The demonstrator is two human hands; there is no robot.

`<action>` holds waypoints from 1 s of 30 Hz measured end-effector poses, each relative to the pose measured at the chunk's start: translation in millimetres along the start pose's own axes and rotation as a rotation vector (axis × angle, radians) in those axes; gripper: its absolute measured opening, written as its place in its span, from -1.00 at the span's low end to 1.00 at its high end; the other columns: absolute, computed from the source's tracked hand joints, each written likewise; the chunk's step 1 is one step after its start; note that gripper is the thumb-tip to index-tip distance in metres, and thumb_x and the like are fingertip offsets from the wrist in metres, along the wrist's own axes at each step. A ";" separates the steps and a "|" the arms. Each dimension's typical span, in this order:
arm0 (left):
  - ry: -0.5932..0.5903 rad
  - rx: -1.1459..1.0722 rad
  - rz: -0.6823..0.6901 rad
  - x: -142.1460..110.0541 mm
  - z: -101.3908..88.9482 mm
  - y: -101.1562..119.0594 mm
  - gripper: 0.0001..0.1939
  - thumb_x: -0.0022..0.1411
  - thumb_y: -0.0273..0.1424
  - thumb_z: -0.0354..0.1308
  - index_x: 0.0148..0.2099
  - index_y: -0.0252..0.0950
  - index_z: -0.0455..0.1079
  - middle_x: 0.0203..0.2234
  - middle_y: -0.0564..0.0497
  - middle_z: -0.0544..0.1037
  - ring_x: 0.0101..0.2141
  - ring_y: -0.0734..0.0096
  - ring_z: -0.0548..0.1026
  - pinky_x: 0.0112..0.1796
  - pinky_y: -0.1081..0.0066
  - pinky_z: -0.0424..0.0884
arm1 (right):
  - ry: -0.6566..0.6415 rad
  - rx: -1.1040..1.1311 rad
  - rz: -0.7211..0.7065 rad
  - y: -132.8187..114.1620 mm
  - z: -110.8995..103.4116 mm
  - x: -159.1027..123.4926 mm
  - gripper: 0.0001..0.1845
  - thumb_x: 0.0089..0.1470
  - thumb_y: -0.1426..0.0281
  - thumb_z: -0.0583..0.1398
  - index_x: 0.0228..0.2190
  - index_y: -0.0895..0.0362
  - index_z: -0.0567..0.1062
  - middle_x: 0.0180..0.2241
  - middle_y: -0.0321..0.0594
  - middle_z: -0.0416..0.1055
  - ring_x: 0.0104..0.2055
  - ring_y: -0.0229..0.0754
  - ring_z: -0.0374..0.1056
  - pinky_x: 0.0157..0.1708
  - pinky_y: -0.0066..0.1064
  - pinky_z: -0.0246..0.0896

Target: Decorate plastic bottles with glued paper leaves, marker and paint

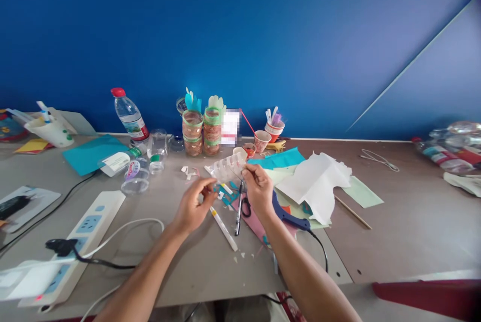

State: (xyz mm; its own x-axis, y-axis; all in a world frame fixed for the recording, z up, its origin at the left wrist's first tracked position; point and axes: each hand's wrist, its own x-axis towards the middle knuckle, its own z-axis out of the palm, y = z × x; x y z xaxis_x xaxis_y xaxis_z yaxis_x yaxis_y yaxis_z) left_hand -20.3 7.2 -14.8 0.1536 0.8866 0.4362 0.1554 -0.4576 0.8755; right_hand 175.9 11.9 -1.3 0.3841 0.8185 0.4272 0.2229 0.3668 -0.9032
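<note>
My left hand (193, 206) is curled, its thumb and forefinger drawn together; anything between them is too small to make out. Opposite it, my right hand (259, 186) is closed in a pinch, and I cannot make out what the fingertips hold. Just behind both hands lies a clear ridged plastic bottle piece (227, 166), close to the right fingertips. Below and between the hands are a black-and-clear pen (238, 209) and a white marker (224, 229). Black scissor handles (246, 207) show beside the right hand. A blue glue gun (293, 219) rests partly behind the right wrist.
Two decorated cylinders (193, 131) stand by the blue wall. To the left are an upright water bottle (130, 116), cut bottle parts (136, 176) and a power strip (90, 224) with cables. Crumpled white paper (313, 181) and a wooden stick (353, 211) lie right.
</note>
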 end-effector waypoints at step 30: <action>-0.459 -0.451 -0.305 4.4 -20.7 4.2 -0.62 0.15 -0.07 0.35 -0.46 -0.28 0.50 -0.59 0.06 0.40 -0.51 0.48 0.27 -0.41 0.43 0.23 | 0.011 0.286 0.160 2.6 -9.4 15.1 -0.80 -0.07 0.27 0.30 -0.37 0.12 0.56 -0.55 -0.34 0.40 -0.52 -0.29 0.22 -0.45 -0.40 0.19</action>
State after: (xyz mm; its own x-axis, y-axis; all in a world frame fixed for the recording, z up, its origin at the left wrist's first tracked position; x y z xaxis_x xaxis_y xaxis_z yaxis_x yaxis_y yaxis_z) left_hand -39.2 10.5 -4.8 0.5786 0.8078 0.1131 -0.1467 -0.0334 0.9886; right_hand 190.7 21.1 3.2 0.4042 0.8715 0.2777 -0.1016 0.3445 -0.9333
